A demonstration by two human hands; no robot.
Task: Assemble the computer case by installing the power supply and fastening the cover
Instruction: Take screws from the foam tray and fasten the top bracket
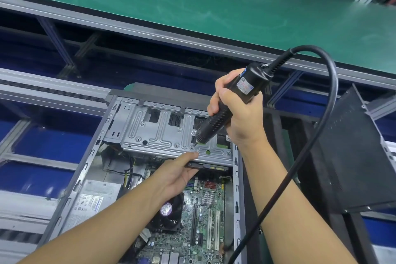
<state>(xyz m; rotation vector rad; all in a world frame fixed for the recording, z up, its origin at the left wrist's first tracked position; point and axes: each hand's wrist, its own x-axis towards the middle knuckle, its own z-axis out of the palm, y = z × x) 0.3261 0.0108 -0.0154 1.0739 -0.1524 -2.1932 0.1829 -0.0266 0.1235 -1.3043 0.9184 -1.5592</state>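
Computer case [70, 180]: judged heavy, stiff steel; hold by frame rails. Left hand [175, 174] pinches drive cage [154, 135]; right hand [237, 113] grips screwdriver [248, 83] above it.

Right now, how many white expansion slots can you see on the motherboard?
2. One white expansion slot lies near the right edge of the motherboard; the second lies right beside it. The left arm may hide more.

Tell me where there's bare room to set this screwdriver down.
For the screwdriver in the right hand: the green belt beyond the case is wide and nearly bare. Inside is crowded: drive cage, power supply, motherboard, left hand. The black cover panel fills the right side.
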